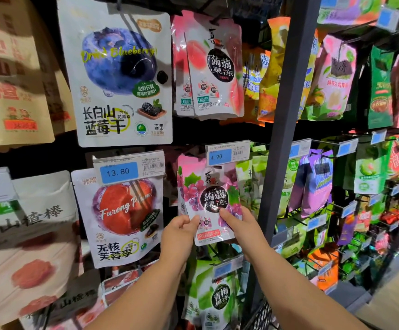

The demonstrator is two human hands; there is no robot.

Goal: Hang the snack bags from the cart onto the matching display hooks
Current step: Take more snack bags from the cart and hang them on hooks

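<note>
pink bag (pixel 214 198) in left grip (pixel 179 234), right grip (pixel 241 228)

blueberry bag (pixel 119 77): "Dried Blueberry!" and 长白山 蓝莓干;
plum bag (pixel 122 217): "Furong Plum!" and 无核芙蓉李;
plum price tag (pixel 129 170): 13.80 on blue;
grape bag (pixel 210 198): 蒟蒻果冻;
grape price tag (pixel 227 154): 4.90 on blue;
peach bag (pixel 215 67): 蒟蒻果冻;
green bag (pixel 215 296): 青梅果冻

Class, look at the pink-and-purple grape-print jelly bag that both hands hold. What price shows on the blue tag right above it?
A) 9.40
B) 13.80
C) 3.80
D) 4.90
D: the blue price tag just above the pink-and-purple grape-print jelly bag, which the left hand and right hand pinch near its lower part, reads 4.90.
</note>
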